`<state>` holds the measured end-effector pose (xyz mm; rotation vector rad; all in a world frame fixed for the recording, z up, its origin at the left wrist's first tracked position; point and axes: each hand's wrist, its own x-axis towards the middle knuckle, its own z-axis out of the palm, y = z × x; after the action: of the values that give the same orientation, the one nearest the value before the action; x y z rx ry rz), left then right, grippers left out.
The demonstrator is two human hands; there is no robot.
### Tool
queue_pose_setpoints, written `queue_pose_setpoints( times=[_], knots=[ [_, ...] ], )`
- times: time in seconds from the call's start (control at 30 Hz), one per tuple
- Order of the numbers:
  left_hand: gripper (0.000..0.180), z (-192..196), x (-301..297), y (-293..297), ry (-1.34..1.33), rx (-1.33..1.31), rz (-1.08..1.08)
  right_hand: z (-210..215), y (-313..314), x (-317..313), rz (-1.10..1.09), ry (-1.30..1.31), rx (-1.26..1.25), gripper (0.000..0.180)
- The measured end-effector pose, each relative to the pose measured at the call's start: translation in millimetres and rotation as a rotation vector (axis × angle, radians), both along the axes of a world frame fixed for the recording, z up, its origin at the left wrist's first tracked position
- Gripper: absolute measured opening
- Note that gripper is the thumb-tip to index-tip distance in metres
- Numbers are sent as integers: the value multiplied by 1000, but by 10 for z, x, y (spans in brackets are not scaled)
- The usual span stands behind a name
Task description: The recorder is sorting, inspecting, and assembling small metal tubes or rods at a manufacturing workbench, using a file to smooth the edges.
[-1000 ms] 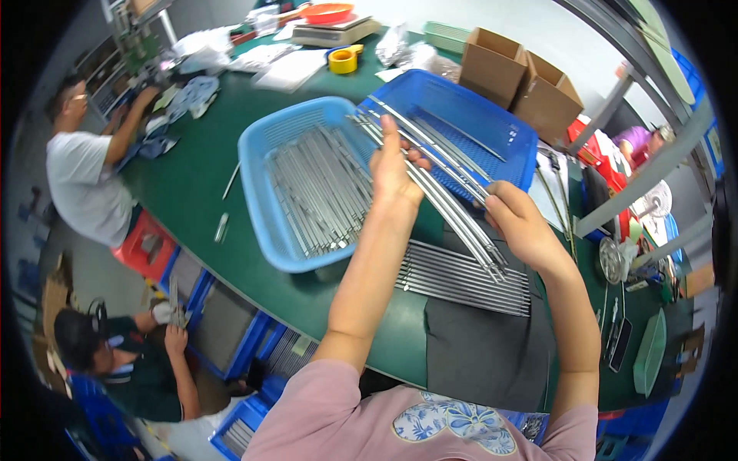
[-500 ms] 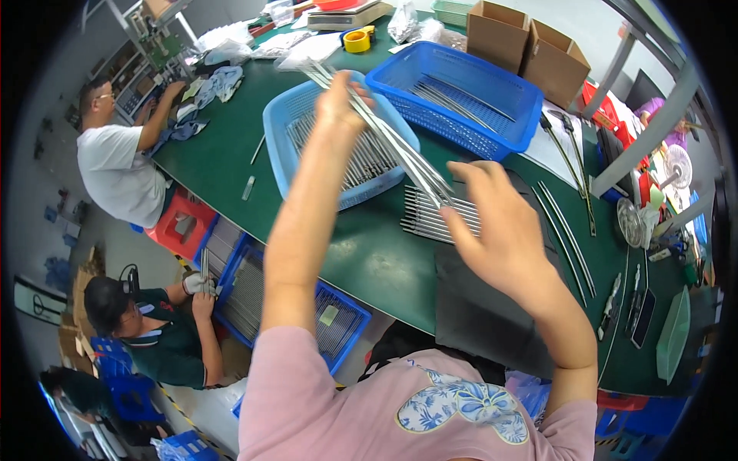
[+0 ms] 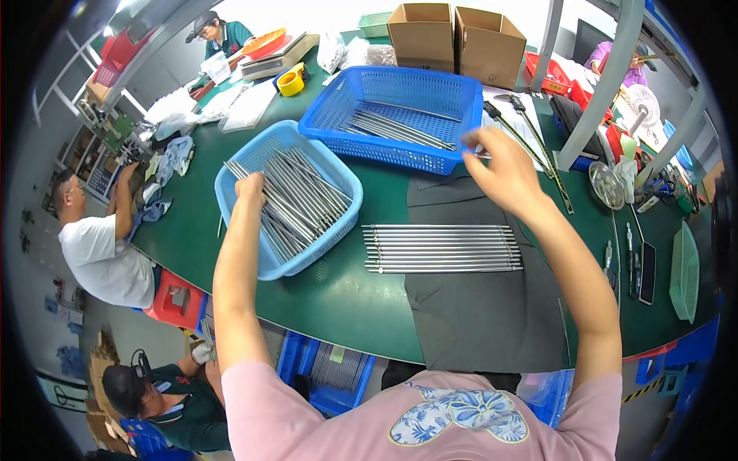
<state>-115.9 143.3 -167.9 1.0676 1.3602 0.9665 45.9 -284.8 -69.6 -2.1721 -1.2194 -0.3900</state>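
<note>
My left hand (image 3: 249, 189) is closed on slim metal rods (image 3: 304, 192) at the left side of a light blue basket (image 3: 289, 266). Many more such rods lie slanted inside that basket, and the exact number in my fingers is hidden. My right hand (image 3: 503, 170) hovers by the right end of a darker blue basket (image 3: 384, 150), its thumb and fingers apart and holding nothing. A few thin rods (image 3: 400, 129) rest in the darker basket. Between my arms, several rods (image 3: 442, 250) lie side by side in an even row, partly on a dark grey sheet (image 3: 484, 323).
Two open cardboard boxes (image 3: 421, 38) stand behind the darker basket. Yellow tape (image 3: 290, 83) and a scale (image 3: 278, 58) sit at the back. Long dark tools (image 3: 538, 138), a metal post (image 3: 596, 92) and a green tray (image 3: 683, 273) are to the right. Co-workers sit at left.
My left hand has lowered the bundle of rods from mid-air into the light blue basket. My right hand has moved up and away from the row of rods. The view has shifted.
</note>
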Motion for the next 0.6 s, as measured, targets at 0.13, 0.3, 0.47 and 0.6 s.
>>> queue_pose_setpoints(
  times=[0.13, 0.3, 0.47, 0.6],
  knots=[
    [45, -282, -92, -50, 696, 222, -112, -169, 811, 523, -122, 27, -366, 36],
    [52, -31, -257, -328, 897, 249, -333, -282, 1352, 914, -18, 425, -966, 65],
    [62, 253, -284, -526, 1325, 271, -479, -597, 1534, 1147, -24, 425, -1093, 74],
    [71, 377, -260, -611, 1394, 431, -357, -681, 1622, 1194, -13, 302, -1110, 73]
  ],
)
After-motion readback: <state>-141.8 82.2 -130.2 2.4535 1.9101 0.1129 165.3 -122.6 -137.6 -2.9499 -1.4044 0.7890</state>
